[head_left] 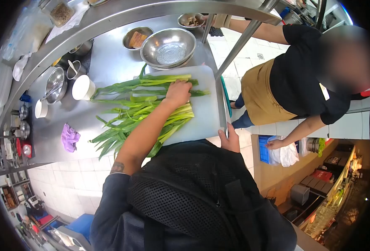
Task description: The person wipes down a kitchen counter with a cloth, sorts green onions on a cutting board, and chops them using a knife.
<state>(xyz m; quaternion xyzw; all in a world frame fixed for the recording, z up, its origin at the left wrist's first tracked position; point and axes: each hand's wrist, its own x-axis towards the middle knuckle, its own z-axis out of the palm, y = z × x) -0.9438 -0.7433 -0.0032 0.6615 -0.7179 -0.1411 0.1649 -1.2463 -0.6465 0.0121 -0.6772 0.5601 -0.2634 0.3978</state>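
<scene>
Long green leafy stalks [147, 113] lie in bunches across the white cutting board [206, 121], their leaves hanging past its left side. My left hand [178, 93] rests over the upper bunches near their cut ends, fingers curled round some stalks. At the board's lower right corner is my right hand [231, 139], with thumb and fingers closed on something thin and metallic, seen edge-on and too small to make out.
Steel bowls [168, 47] stand behind the board, one holding a brown block [138, 39]. White cups [83, 88], a purple cloth [70, 137] and a pan [56, 85] are at left. A co-worker [285, 79] stands at right, one hand at a small bowl [190, 21]. Metal posts rise nearby.
</scene>
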